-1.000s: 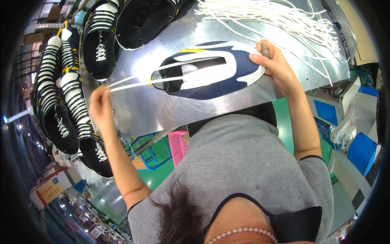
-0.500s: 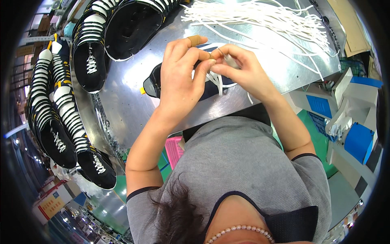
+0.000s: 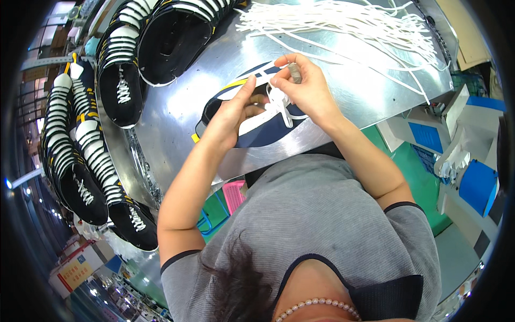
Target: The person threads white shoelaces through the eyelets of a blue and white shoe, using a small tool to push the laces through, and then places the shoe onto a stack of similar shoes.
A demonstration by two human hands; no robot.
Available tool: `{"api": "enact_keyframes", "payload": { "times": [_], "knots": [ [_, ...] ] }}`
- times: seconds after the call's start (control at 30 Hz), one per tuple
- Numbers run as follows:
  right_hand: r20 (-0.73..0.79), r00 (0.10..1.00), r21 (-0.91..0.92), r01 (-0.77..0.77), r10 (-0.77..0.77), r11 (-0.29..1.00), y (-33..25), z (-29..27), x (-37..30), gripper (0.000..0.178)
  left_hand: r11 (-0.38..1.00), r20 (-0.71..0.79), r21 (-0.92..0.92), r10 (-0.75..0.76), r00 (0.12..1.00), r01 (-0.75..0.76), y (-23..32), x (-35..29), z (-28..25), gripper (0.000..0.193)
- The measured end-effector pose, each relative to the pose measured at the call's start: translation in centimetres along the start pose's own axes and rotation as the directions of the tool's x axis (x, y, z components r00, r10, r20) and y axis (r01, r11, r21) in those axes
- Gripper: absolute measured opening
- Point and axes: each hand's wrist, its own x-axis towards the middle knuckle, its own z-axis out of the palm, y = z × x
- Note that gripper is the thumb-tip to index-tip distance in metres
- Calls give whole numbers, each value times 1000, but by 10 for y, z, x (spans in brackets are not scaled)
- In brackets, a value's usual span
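Note:
A navy shoe upper (image 3: 263, 134) with white and yellow parts lies on the metal table before me. White lace (image 3: 287, 115) hangs in loose loops at its front half. My left hand (image 3: 236, 110) has its fingers inside the upper's opening, partly hidden, and its thumb along the far edge, gripping the upper. Over the lacing, my right hand (image 3: 308, 88) is closed with thumb and forefinger pinched at the white lace. A grey-brown cover wraps one of its fingers.
A bundle of white laces (image 3: 343, 24) spreads over the far side of the metal table (image 3: 343, 96). Long stacks of nested shoe uppers (image 3: 120, 80) stand at the left. Boxes with blue panels (image 3: 475, 185) are at the right; a pink basket (image 3: 234, 196) is below the table.
My hands, together over the upper before, have come apart. The left has dropped into the opening, its fingers lower; the right stays at the lace. More of the upper shows, shifted slightly nearer.

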Motion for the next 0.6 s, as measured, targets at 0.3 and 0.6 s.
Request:
{"api": "enact_keyframes", "payload": {
  "times": [0.3, 0.6],
  "knots": [
    [48, 995, -342, 95, -84, 935, -5, -4, -14, 39, 845, -260, 364, 496, 828, -392, -19, -6, 26, 22],
    [154, 963, -392, 266, -222, 881, -15, -17, -27, 29, 778, -253, 452, 581, 774, -436, -23, -10, 26, 23]
  ]
}}
